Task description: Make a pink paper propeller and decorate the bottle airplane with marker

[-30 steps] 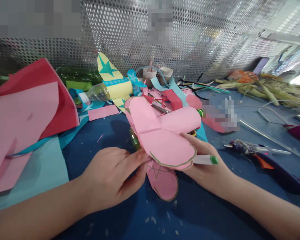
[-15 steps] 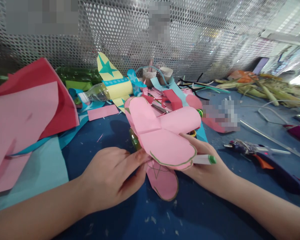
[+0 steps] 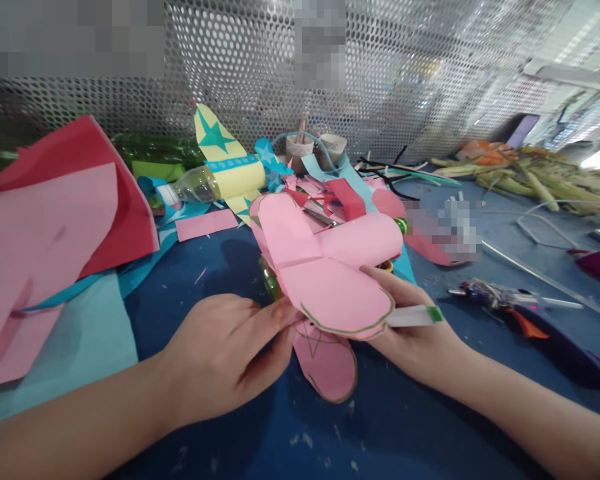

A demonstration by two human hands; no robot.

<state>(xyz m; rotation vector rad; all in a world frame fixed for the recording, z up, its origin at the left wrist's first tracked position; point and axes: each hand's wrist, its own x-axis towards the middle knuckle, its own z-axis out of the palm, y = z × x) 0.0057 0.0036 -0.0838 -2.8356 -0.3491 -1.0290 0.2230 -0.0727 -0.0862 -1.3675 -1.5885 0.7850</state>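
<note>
A pink paper plane (image 3: pixel 360 241) wrapped around a green bottle (image 3: pixel 270 279) fills the middle of the view. Green outlines run along the edge of its near wing (image 3: pixel 340 293). My left hand (image 3: pixel 230 347) is closed, thumb and finger pinching the paper where a lower pink flap (image 3: pixel 327 367) with a star drawn on it hangs down. Behind the near wing, my right hand (image 3: pixel 420 340) grips a white marker (image 3: pixel 413 317) with a green end. The marker's other end and most of my right fingers are hidden by the wing.
Pink and red sheets (image 3: pixel 120 213) lie at left. A yellow paper plane (image 3: pixel 237 177) on a clear bottle stands behind, beside paper scraps (image 3: pixel 347 200) and two cups (image 3: pixel 300 145). At right lie a glue gun (image 3: pixel 525 320), a cable and dried husks (image 3: pixel 545 177).
The marker's green end has shifted slightly to the right and up in my right hand. My left hand and the pink plane have hardly moved.
</note>
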